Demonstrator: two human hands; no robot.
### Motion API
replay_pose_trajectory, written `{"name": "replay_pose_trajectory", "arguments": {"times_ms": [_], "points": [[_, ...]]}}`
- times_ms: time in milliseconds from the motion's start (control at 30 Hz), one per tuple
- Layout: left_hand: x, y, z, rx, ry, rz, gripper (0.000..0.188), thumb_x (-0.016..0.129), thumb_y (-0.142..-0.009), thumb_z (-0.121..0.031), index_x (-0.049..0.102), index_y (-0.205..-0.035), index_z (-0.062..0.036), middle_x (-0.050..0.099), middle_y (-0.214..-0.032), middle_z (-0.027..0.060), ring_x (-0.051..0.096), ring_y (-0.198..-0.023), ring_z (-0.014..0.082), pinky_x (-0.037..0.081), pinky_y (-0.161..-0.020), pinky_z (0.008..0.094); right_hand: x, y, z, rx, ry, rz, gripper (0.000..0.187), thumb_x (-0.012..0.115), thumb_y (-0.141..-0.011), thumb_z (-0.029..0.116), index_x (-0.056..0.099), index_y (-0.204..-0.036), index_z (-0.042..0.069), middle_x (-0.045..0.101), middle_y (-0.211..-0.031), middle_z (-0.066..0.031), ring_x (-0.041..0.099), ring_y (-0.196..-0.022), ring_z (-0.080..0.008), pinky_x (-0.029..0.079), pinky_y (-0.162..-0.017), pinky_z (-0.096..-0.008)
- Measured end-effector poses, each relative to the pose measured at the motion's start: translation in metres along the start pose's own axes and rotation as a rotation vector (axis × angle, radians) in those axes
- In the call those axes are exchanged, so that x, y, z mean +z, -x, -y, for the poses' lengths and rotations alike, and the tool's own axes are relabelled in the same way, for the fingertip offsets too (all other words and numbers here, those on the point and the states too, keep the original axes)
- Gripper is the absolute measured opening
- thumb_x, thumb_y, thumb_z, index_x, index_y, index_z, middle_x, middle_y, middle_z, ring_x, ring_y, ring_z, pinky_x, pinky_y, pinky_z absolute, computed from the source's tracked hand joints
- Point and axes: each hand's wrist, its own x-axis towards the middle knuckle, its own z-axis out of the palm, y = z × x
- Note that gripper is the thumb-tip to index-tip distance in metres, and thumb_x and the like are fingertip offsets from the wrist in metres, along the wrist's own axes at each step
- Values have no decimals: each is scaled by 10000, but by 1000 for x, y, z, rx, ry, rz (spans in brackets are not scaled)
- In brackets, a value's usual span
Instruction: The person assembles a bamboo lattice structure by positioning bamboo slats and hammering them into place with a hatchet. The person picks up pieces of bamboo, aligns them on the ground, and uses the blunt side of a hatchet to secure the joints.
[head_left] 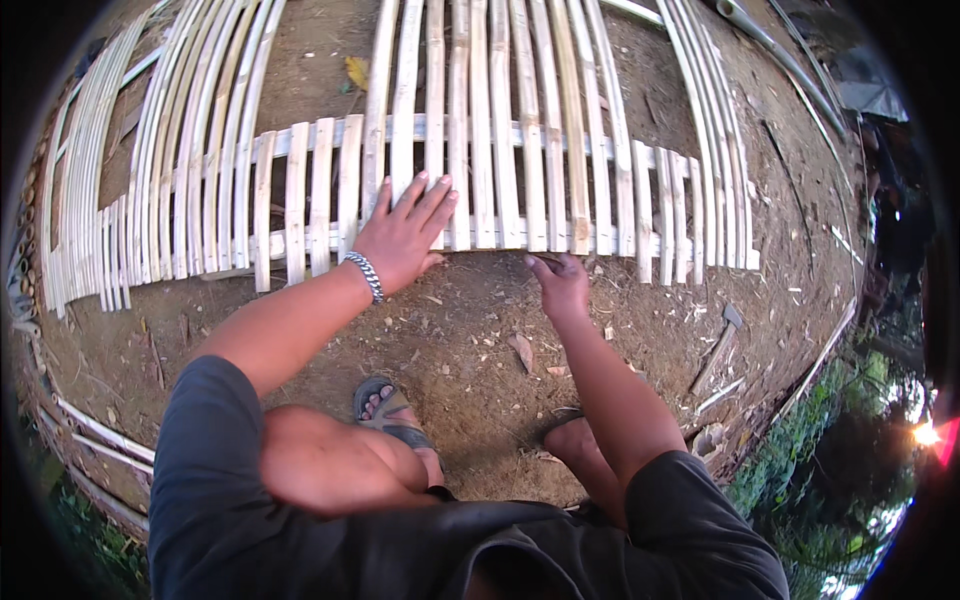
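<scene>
A lattice panel of pale split-bamboo slats (480,140) lies on the ground before me, its long slats crossed by horizontal strips (300,240). My left hand (400,235), with a chain bracelet (365,277) at the wrist, rests on the middle slats. Its fingers are stretched out, pointing away from me. At the near ends of the slats, a little to the right, is my right hand (565,285). Its thumb and fingers are drawn together just below the panel's lower edge; what they hold, if anything, is too small to make out.
A hatchet (720,345) lies on the dirt at the right. Wood chips and a dry leaf (521,350) are scattered between my sandalled feet (395,410). Thick bamboo poles (780,60) lie at the far right, more poles (105,430) at the left. Green plants (810,450) border the lower right.
</scene>
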Motion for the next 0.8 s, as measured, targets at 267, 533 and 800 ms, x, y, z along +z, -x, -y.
{"name": "replay_pose_trajectory", "arguments": {"times_ms": [267, 533, 800], "points": [[-2, -4, -6, -78, 20, 41, 932, 680, -870, -499, 223, -1568, -83, 156, -1653, 89, 142, -1524, 304, 152, -1213, 563, 2, 2, 17, -46, -25, -27, 263, 792, -864, 223, 697, -956, -4, 695, -856, -83, 601, -724, -147, 514, -683, -328], [0, -12, -24, -96, -57, 113, 1098, 743, -772, -572, 209, -1557, -19, 135, -1653, 119, 73, -1534, 319, 114, -1221, 550, -44, 34, -13, -29, -70, 142, 525, 736, -895, 224, 562, -1375, 105, 569, -1389, -162, 573, -1243, -324, 439, -1094, -414], [17, 4, -2, -152, -105, 154, 1059, 759, -765, -552, 292, -1508, 41, 174, -1639, 176, 111, -1527, 354, 145, -1204, 576, -273, -31, -252, 131, 681, -693, 485, 659, -899, 256, 569, -1316, 25, 601, -1282, -229, 578, -1198, -384, 469, -1013, -448]]}}
